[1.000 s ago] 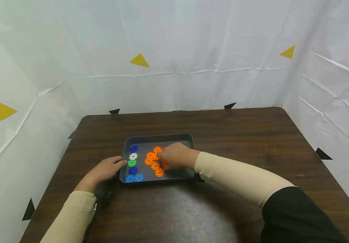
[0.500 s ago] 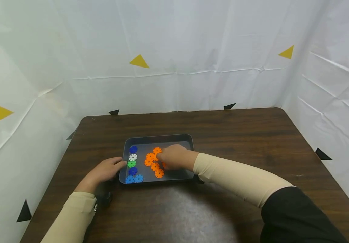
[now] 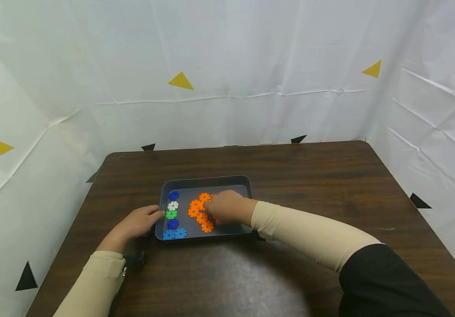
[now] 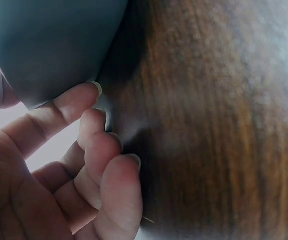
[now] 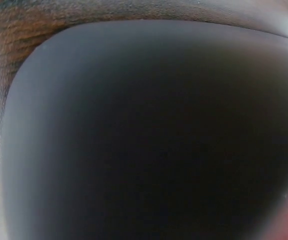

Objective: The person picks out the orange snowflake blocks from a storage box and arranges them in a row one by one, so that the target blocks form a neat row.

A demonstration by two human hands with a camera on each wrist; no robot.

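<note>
Right grip [image 3: 225, 206] lowered among orange gear discs [image 3: 200, 210] at centre of dark grey tray [image 3: 207, 180], fingers curled downward over cluster; whether a disc is pinched or merely touched cannot be told, fingertips hidden under hand, and right wrist view filled by blurred tray floor only. Left grip [image 3: 137, 221] laid on table [image 3: 310, 176] against tray's left wall, fingers loosely bent, one fingertip [image 4: 94, 88] touching outside of wall, holding nothing. Orange discs lying just left of and beneath right knuckles, cluster's long axis running from upper centre of tray toward lower centre. Along tray's left edge, a column: dark blue disc [image 3: 174, 196], white disc [image 3: 173, 205], green disc [image 3: 171, 214], another dark blue, then light blue discs [image 3: 174, 234] at lower left corner. Right hand nearer orange cluster; left hand nearer column.
</note>
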